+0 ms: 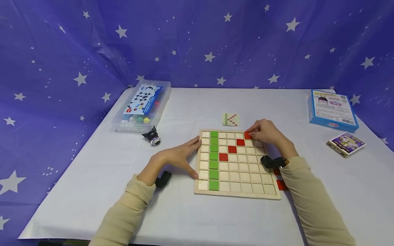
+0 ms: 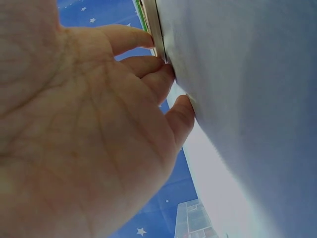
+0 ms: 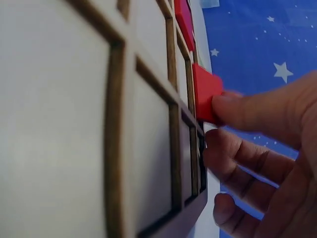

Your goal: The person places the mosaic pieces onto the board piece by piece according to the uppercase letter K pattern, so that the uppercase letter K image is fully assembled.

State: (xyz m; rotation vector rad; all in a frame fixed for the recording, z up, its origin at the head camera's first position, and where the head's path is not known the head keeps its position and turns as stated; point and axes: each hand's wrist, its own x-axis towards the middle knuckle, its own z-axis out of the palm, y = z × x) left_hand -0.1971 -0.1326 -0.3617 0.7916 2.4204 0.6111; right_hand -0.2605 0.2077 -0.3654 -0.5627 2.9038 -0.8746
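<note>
A wooden grid board [image 1: 242, 177] lies on the table with a column of green tiles [image 1: 213, 156] near its left side. Red tiles [image 1: 232, 149] form a diagonal rising to the right. At the diagonal's upper end, my right hand [image 1: 265, 131] pinches a red tile [image 3: 205, 94] between thumb and fingers, tilted at its square in the right wrist view. My left hand [image 1: 178, 157] rests along the board's left edge, thumb and fingers spread and touching the frame. Loose red tiles [image 1: 281, 185] lie beside the board's right edge, partly hidden by the right forearm.
Behind the board lies a small pattern card [image 1: 231, 120] with green and red squares. A clear plastic case [image 1: 142, 106] and a black figurine [image 1: 152, 136] are to the left. A blue box [image 1: 333, 110] and a small purple box [image 1: 346, 144] are to the right.
</note>
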